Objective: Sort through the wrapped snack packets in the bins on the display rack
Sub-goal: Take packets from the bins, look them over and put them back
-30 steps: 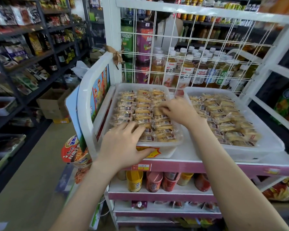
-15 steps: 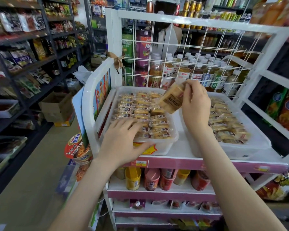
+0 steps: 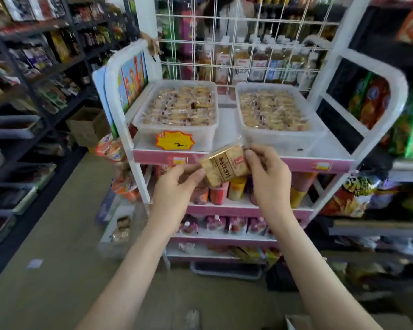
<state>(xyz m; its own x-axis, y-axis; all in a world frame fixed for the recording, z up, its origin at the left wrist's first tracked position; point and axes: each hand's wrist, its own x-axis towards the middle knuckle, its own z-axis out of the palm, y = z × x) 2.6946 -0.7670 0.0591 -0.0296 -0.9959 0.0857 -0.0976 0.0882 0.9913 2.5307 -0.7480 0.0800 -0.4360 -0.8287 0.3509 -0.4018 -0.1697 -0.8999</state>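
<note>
Item: 1 gold snack packet, held in air before front edge of display rack, below 2 bins.
Grip: left hand fingers pinch left end; right hand fingers pinch right end.
Long axis: hand to hand, rising slightly rightward; printed face toward camera.
Position: left bin up-left of packet, right bin up-right; both hold many packets.
Judgement: inspection step; return to either bin needs reach forward and up, same-side hand nearer.
</note>
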